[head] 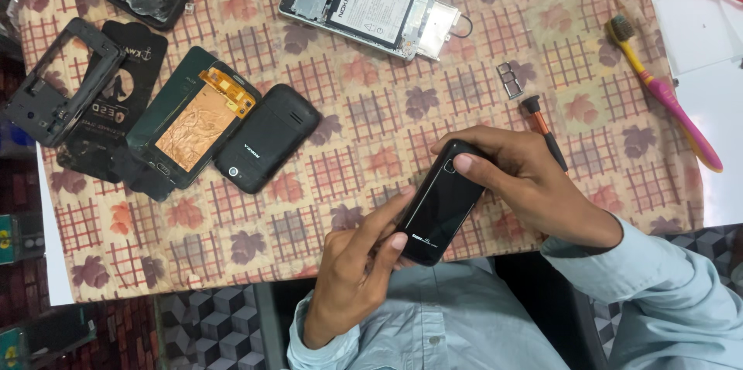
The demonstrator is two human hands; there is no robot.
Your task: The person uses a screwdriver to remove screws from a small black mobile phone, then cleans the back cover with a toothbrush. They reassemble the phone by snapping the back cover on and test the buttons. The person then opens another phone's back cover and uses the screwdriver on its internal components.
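Observation:
A small black phone (439,203) is held over the table's near edge, gripped from both ends. My left hand (354,271) holds its lower end, thumb and forefinger on its face. My right hand (526,184) clasps its upper end, thumb pressed near the top corner. A screwdriver with an orange collar (543,131) lies just behind my right hand.
On the patterned cloth (371,91) lie a black phone back (267,138), a display panel with copper foil (193,116), a dark frame (58,80), an opened phone with its battery showing (370,5), a small metal card tray (510,80) and a pink toothbrush (665,91).

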